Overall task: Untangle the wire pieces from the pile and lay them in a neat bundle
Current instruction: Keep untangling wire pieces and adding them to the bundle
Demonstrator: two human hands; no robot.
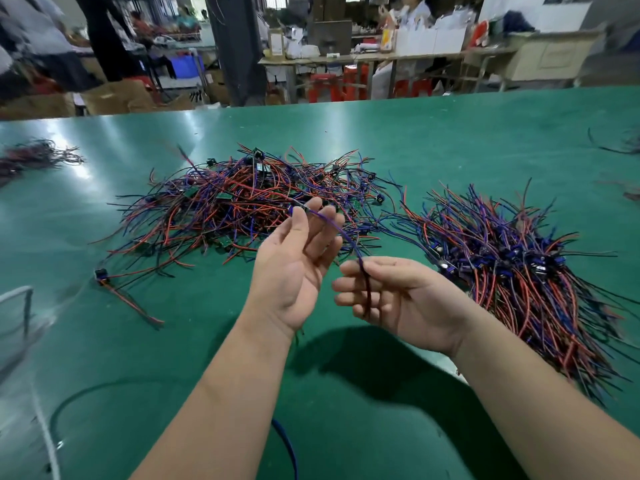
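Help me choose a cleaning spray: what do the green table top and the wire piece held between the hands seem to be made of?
Table top: smooth green mat, probably rubber or vinyl, semi-gloss; pale glare patches and faint scuffs show. Wire piece: purple-blue covering, likely flexible plastic insulation, slightly shiny; it sags in a smooth curve. Any metal core cannot be seen.

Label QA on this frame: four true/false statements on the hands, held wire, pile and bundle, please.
1. The left hand and right hand hold one wire piece between them. True.
2. The neat bundle lies left of the tangled pile. False: it lies to the pile's right.
3. The held wire piece lies flat on the table. False: it is lifted above it.
4. A lone wire lies apart from the pile's left front. True.
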